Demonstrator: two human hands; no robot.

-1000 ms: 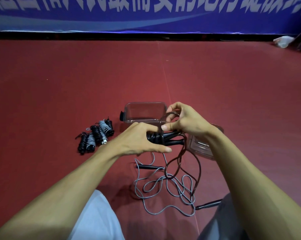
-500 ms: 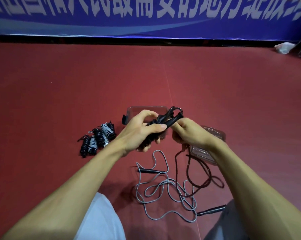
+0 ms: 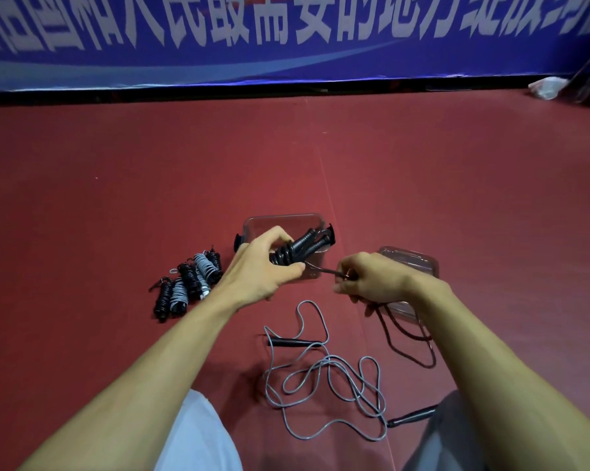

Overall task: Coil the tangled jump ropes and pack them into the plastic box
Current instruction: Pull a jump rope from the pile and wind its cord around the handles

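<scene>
My left hand (image 3: 264, 266) grips the two black handles of a dark jump rope (image 3: 300, 248), with several turns of cord wound round them, in front of the clear plastic box (image 3: 252, 226). My right hand (image 3: 368, 280) pinches the same rope's dark cord and holds it taut to the right; the slack (image 3: 409, 345) hangs in loops to the floor below. A loose grey jump rope (image 3: 324, 372) lies tangled on the floor between my forearms, its black handles at its left and lower right.
Several coiled ropes (image 3: 188, 283) lie in a row left of the box. The clear lid (image 3: 412, 263) lies on the floor behind my right hand. A blue banner wall (image 3: 286, 45) bounds the red floor at the back. My knees are at the bottom.
My hands have drawn apart: the right hand has pulled the cord out to the right, and the left has turned the wound handles towards the box. Less dark rope lies on the floor.
</scene>
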